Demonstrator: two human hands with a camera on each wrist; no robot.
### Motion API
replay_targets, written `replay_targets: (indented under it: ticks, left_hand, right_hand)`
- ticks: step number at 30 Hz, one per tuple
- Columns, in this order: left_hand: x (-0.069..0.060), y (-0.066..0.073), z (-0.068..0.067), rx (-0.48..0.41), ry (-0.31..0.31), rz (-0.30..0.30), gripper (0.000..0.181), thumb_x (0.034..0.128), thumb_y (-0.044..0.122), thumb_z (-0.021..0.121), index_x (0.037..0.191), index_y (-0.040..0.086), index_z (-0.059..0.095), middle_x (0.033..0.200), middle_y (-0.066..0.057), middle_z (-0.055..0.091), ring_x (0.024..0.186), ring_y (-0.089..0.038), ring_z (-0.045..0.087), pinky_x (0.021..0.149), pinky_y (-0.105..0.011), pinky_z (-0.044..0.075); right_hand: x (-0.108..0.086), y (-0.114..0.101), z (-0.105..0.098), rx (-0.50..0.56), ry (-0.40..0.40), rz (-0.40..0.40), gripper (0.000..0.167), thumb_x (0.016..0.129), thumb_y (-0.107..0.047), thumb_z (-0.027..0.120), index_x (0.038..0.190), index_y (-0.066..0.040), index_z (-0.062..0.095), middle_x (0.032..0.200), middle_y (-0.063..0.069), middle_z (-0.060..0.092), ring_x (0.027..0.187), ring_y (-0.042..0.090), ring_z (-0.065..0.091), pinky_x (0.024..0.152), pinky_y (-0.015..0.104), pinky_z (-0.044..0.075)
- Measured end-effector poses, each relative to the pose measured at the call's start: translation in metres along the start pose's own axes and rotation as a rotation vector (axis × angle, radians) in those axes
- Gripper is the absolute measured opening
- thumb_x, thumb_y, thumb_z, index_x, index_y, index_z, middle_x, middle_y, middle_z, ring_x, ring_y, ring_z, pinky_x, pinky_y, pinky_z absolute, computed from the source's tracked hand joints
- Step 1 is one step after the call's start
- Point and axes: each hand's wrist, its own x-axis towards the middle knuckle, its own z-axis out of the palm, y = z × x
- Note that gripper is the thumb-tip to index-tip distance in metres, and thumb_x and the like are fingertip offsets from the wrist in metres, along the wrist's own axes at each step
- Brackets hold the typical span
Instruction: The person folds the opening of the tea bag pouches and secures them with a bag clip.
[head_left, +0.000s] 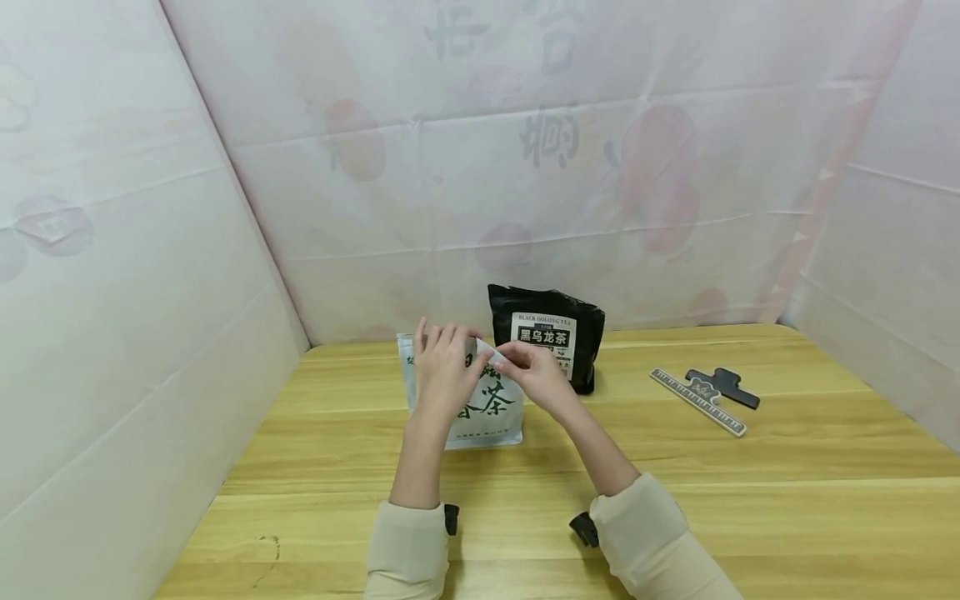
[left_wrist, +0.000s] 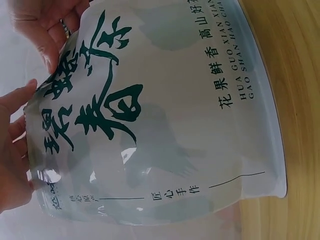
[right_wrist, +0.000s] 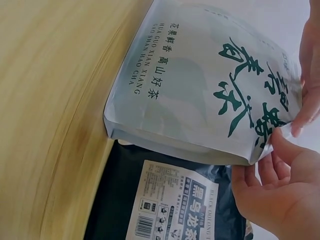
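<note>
A pale blue-white tea bag (head_left: 495, 417) with green characters stands upright on the wooden table. The left hand (head_left: 444, 371) grips its top edge, thumb on the front and fingers over the back. At the bag's upper right corner, the right hand (head_left: 538, 377) pinches the edge between thumb and fingers. Both hands are close together there; in the left wrist view the bag (left_wrist: 165, 120) has its top edge bent between the left hand (left_wrist: 15, 145) and the right hand (left_wrist: 47, 27). The right wrist view shows the right thumb on the front of the bag (right_wrist: 185, 85).
A black oolong tea bag (head_left: 585, 333) stands just behind and right of the pale bag. Farther right on the table (head_left: 330, 467) lie a white patterned clip (head_left: 697, 402) and a black clip (head_left: 726, 385), close together. Fabric curtains (head_left: 375, 192) rise behind and at both sides.
</note>
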Motion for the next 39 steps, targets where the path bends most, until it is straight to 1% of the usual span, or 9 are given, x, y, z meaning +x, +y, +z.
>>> replay_targets:
  ticks: [8, 15, 19, 22, 26, 29, 33, 36, 39]
  left_hand:
    - [0.000, -0.002, 0.000, -0.010, 0.031, -0.014, 0.023, 0.0817, 0.031, 0.070, 0.097, 0.015, 0.067, 0.095, -0.001, 0.062, 0.099, -0.022, 0.051, 0.108, -0.039, 0.008]
    - [0.001, -0.001, -0.002, -0.041, -0.002, -0.021, 0.017, 0.0823, 0.031, 0.069, 0.095, 0.019, 0.069, 0.093, 0.000, 0.060, 0.098, -0.021, 0.050, 0.108, -0.039, 0.006]
    - [0.001, 0.000, -0.004, -0.077, -0.023, -0.032, 0.014, 0.0823, 0.029, 0.069, 0.091, 0.019, 0.070, 0.092, 0.001, 0.060, 0.097, -0.021, 0.050, 0.108, -0.039, 0.005]
    - [0.001, 0.000, -0.005, -0.093, -0.035, -0.036, 0.013, 0.0822, 0.028, 0.069, 0.091, 0.019, 0.071, 0.089, 0.001, 0.059, 0.096, -0.021, 0.049, 0.108, -0.039, 0.004]
    - [0.001, 0.000, -0.005, -0.093, -0.036, -0.036, 0.012, 0.0815, 0.028, 0.069, 0.090, 0.019, 0.071, 0.085, 0.002, 0.057, 0.093, -0.020, 0.049, 0.108, -0.038, 0.004]
    - [0.001, 0.001, -0.004, -0.085, -0.023, -0.035, 0.012, 0.0804, 0.028, 0.070, 0.088, 0.020, 0.071, 0.083, 0.002, 0.056, 0.091, -0.019, 0.049, 0.108, -0.038, 0.005]
    - [0.002, 0.001, -0.003, -0.067, -0.001, -0.031, 0.012, 0.0791, 0.029, 0.070, 0.087, 0.020, 0.072, 0.082, 0.002, 0.057, 0.089, -0.019, 0.049, 0.108, -0.037, 0.006]
    - [0.002, 0.000, -0.003, -0.060, 0.000, -0.029, 0.012, 0.0789, 0.029, 0.070, 0.087, 0.020, 0.072, 0.083, 0.002, 0.058, 0.090, -0.019, 0.050, 0.108, -0.037, 0.005]
    - [0.002, 0.000, -0.003, -0.064, -0.009, -0.028, 0.013, 0.0794, 0.030, 0.070, 0.088, 0.020, 0.072, 0.084, 0.002, 0.058, 0.091, -0.019, 0.050, 0.108, -0.037, 0.005]
  right_hand:
    - [0.001, 0.001, -0.002, 0.017, -0.047, -0.015, 0.021, 0.090, -0.012, 0.061, 0.108, -0.003, 0.063, 0.104, 0.008, 0.064, 0.095, 0.021, 0.060, 0.082, 0.036, 0.048]
    - [0.001, 0.004, -0.016, 0.043, -0.185, -0.058, 0.028, 0.092, -0.011, 0.056, 0.118, 0.001, 0.059, 0.113, 0.013, 0.060, 0.102, 0.024, 0.056, 0.084, 0.038, 0.046]
    - [0.001, 0.006, -0.020, 0.041, -0.212, -0.074, 0.029, 0.092, -0.009, 0.056, 0.118, 0.003, 0.058, 0.112, 0.013, 0.061, 0.100, 0.023, 0.057, 0.081, 0.035, 0.047]
    - [0.001, 0.006, -0.019, 0.052, -0.190, -0.058, 0.027, 0.091, -0.009, 0.058, 0.115, 0.003, 0.060, 0.109, 0.013, 0.062, 0.097, 0.022, 0.058, 0.078, 0.033, 0.048]
    - [0.000, 0.005, -0.015, 0.071, -0.120, -0.001, 0.026, 0.089, -0.007, 0.060, 0.112, 0.004, 0.062, 0.107, 0.014, 0.063, 0.094, 0.022, 0.059, 0.076, 0.031, 0.049]
    - [0.000, 0.004, -0.010, 0.072, -0.054, 0.033, 0.025, 0.086, -0.005, 0.063, 0.110, 0.005, 0.064, 0.107, 0.015, 0.064, 0.093, 0.022, 0.061, 0.076, 0.029, 0.050]
    - [0.002, 0.006, -0.005, 0.063, 0.018, 0.035, 0.023, 0.083, -0.002, 0.066, 0.106, 0.004, 0.066, 0.104, 0.015, 0.065, 0.092, 0.023, 0.062, 0.075, 0.028, 0.050]
    - [0.003, 0.007, -0.004, 0.056, 0.040, 0.027, 0.022, 0.083, -0.002, 0.067, 0.104, 0.003, 0.067, 0.103, 0.015, 0.065, 0.093, 0.023, 0.062, 0.075, 0.028, 0.051]
    - [0.002, 0.007, -0.006, 0.038, 0.023, 0.016, 0.023, 0.084, -0.003, 0.066, 0.106, 0.003, 0.067, 0.104, 0.014, 0.065, 0.093, 0.023, 0.062, 0.075, 0.029, 0.050]
